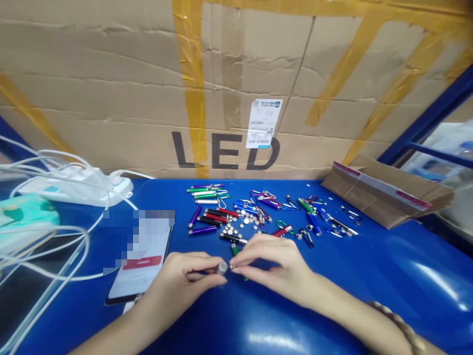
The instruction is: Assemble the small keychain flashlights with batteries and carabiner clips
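Note:
My left hand (181,276) is closed around a small metal tube, whose round silver end (222,267) faces my right hand. Thumb and fingertips of my right hand (275,259) pinch a tiny silvery piece (231,266), possibly a button cell, just apart from that end. Partly hidden behind the right fingers lies a green tube (234,249). Past the hands, loose button cells (247,220) are scattered among small flashlight-like tubes in black, red and purple, such as a purple tube (202,230). Several have carabiner clips, like the red tube (283,230) by a green clip.
A phone (148,266) lies left of my left hand, near white cables and a power strip (92,187). Behind the blue table (369,276) stands a large cardboard box (133,118) marked LED. An open small carton (384,197) sits at the right.

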`<state>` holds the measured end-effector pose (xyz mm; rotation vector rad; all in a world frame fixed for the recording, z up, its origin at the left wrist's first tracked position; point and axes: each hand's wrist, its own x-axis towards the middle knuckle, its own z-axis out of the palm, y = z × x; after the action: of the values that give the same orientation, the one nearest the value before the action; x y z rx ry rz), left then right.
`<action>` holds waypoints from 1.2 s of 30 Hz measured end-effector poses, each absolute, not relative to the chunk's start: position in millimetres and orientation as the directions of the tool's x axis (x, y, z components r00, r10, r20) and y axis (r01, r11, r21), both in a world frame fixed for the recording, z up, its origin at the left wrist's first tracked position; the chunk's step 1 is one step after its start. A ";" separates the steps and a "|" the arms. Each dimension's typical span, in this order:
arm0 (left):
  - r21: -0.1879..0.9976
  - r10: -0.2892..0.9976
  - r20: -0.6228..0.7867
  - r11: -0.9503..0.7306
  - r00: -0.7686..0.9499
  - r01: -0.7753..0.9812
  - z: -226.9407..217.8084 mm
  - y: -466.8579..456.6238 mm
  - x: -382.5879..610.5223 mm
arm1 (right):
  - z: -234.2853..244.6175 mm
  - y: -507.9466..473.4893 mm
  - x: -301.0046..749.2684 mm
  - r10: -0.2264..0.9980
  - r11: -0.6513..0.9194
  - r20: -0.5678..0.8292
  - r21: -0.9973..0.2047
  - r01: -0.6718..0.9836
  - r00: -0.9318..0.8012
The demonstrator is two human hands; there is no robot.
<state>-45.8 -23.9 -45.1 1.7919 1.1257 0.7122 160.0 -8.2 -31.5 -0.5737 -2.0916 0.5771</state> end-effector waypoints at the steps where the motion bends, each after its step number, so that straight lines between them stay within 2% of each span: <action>1: 0.874 0.896 0.061 -0.261 0.441 0.409 -44.5 -23.6 -46.0 | -33.9 -11.4 157.0 0.565 0.805 0.638 -0.566 0.179 -0.523; 6: 0.801 0.847 0.199 -0.430 0.492 0.416 -42.6 -25.1 -45.5 | -38.0 -13.7 156.2 0.521 0.849 0.695 -0.485 0.211 -0.495; 10: 0.793 0.821 0.246 -0.476 0.515 0.381 -42.3 -29.0 -44.8 | -34.7 -15.9 156.9 0.452 0.883 0.673 -0.432 0.186 -0.586; 16: 0.810 0.845 0.167 -0.411 0.507 0.418 -39.2 -28.9 -43.8 | -30.9 -19.3 162.5 0.425 0.893 0.570 -0.389 0.224 -0.703; 19: 0.798 0.847 0.175 -0.420 0.502 0.432 -38.4 -28.4 -44.1 | -31.9 -17.2 164.3 0.423 0.895 0.544 -0.378 0.238 -0.725; 21: 0.782 0.843 0.181 -0.436 0.506 0.446 -38.2 -29.0 -44.6 | -31.8 -16.2 163.2 0.452 0.876 0.525 -0.416 0.246 -0.721; 27: 0.780 0.823 0.135 -0.431 0.551 0.454 -37.9 -32.0 -43.6 | -23.1 -18.2 158.7 0.570 0.735 0.396 -0.638 0.231 -0.720; 29: 0.779 0.819 0.107 -0.422 0.564 0.464 -38.4 -32.9 -42.5 | -21.3 -13.2 162.2 0.623 0.688 0.413 -0.694 0.213 -0.664; 31: 0.778 0.829 0.099 -0.409 0.551 0.476 -39.3 -33.4 -42.0 | -23.3 -1.5 169.6 0.714 0.649 0.439 -0.707 0.282 -0.545; 32: 0.782 0.838 0.106 -0.403 0.535 0.476 -39.8 -33.1 -42.2 | -26.0 6.5 174.3 0.762 0.628 0.441 -0.682 0.374 -0.474; 34: 0.793 0.853 0.140 -0.401 0.503 0.459 -40.8 -31.4 -43.4 | -34.7 23.7 184.4 0.782 0.619 0.458 -0.496 0.609 -0.423; 36: 0.807 0.861 0.180 -0.406 0.475 0.430 -40.9 -28.3 -45.0 | -45.3 38.5 192.3 0.785 0.609 0.438 -0.422 0.671 -0.437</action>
<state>-45.0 -28.3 -40.9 2.0189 1.0668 0.7831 192.3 38.5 -45.3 -1.1431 -2.2277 0.2451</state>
